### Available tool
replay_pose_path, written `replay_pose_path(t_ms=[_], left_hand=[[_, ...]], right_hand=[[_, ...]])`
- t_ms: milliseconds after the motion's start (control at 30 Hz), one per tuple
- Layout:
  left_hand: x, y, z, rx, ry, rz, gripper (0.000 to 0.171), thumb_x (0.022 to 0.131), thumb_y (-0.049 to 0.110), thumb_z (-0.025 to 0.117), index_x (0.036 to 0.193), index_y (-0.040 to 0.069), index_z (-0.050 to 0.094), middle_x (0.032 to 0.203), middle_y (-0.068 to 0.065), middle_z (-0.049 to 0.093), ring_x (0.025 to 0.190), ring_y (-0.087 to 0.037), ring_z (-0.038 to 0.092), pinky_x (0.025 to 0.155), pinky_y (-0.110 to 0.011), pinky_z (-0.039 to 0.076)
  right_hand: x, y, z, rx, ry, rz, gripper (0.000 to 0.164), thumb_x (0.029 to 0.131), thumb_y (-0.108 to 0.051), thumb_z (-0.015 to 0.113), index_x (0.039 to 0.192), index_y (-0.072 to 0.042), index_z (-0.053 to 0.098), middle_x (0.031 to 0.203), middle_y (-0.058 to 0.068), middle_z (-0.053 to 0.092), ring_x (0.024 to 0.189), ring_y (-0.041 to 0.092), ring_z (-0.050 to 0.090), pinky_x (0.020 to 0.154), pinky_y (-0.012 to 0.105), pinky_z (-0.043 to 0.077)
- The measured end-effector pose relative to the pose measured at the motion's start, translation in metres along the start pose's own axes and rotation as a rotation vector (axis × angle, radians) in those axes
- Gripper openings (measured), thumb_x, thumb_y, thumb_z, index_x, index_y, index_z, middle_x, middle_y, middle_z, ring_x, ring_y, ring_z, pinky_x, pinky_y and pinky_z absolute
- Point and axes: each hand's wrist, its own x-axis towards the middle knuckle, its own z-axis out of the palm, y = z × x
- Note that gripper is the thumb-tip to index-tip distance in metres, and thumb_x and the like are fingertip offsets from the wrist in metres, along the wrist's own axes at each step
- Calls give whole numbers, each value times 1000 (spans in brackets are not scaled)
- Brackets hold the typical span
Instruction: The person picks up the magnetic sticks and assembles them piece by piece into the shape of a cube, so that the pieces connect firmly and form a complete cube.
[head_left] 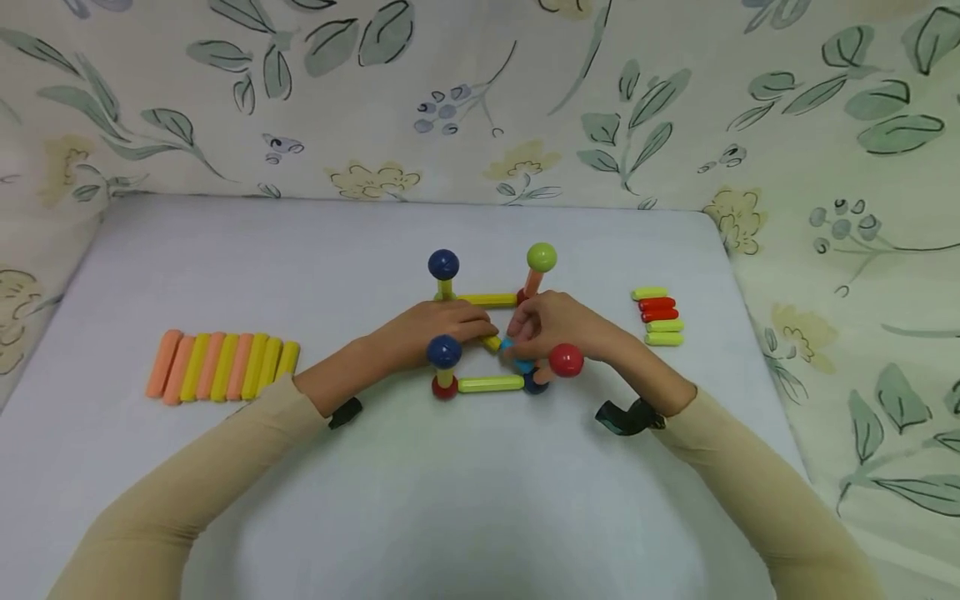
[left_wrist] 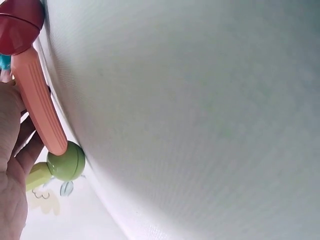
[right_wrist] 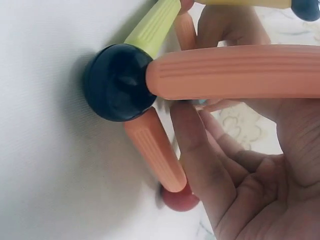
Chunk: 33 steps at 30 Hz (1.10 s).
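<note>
A frame of sticks and balls stands mid-table, with dark blue balls [head_left: 444, 351], a green ball [head_left: 542, 257] and a red ball [head_left: 566, 360] atop its uprights. My left hand [head_left: 427, 333] reaches in from the left, fingertips gripping a short yellow stick [head_left: 491, 342]. Between thumb and fingers, my right hand [head_left: 562, 327] pinches a light blue piece [head_left: 517, 358] at that stick's end; fingers partly hide it. In the left wrist view, an orange stick [left_wrist: 40, 102] passes before the left hand. The right wrist view shows a dark blue corner ball [right_wrist: 117, 82] beside the right fingers.
On the left lies a row of orange and yellow sticks [head_left: 217, 367]. Several short green and red sticks [head_left: 660, 315] are stacked at the right. A floral cloth [head_left: 480, 100] hangs behind the white table [head_left: 450, 500].
</note>
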Motion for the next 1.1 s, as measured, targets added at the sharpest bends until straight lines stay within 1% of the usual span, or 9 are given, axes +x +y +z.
replay_pose_path(t_ms=[100,200,433,600,733,867,1100], left_hand=[[1,1,0,-2,1,-2,33,103,7,68,135,10,67,134,-8,67,124,-24,66,103,-37,58],[2,1,-1,-3,7,-1,32,103,6,68,135,10,67,134,-8,67,124,-24,66,102,-37,58],[2,0,0,-22,9,4,32,103,7,68,134,12,67,133,-7,67,123,-23,66,102,-36,58],[0,-2,3,-4,30,10,31,103,7,68,133,13,67,130,-6,68,120,-22,67,101,-35,59],[-1,-3,4,4,29,7,32,102,5,69,134,13,67,131,-6,67,121,-22,67,102,-35,58],[-1,-3,3,8,11,-4,33,102,5,69,134,13,66,133,-6,67,125,-22,65,104,-36,57],[0,-2,2,3,9,-5,33,101,4,69,133,12,67,131,-7,67,121,-23,66,102,-36,58]], right_hand=[[0,-2,0,-14,-28,13,29,87,-25,87,105,-7,74,85,1,75,80,18,69,80,33,58],[1,-3,0,-20,-36,7,28,87,-24,88,104,-7,74,83,1,75,79,18,69,79,33,58],[0,-3,1,-15,-36,1,29,88,-24,87,106,-6,74,87,0,75,81,17,69,81,34,58],[1,-4,1,-11,-38,-17,27,88,-23,88,104,-7,74,87,1,75,82,18,69,83,35,58],[2,-4,2,-17,-33,-23,27,87,-22,89,104,-8,74,86,0,75,81,17,69,81,34,58],[4,-2,3,-25,-26,-43,28,87,-22,90,103,-7,74,85,0,75,79,16,69,79,31,58],[3,-3,3,-21,15,-61,26,83,-21,93,98,-7,76,81,-1,75,76,15,71,76,32,59]])
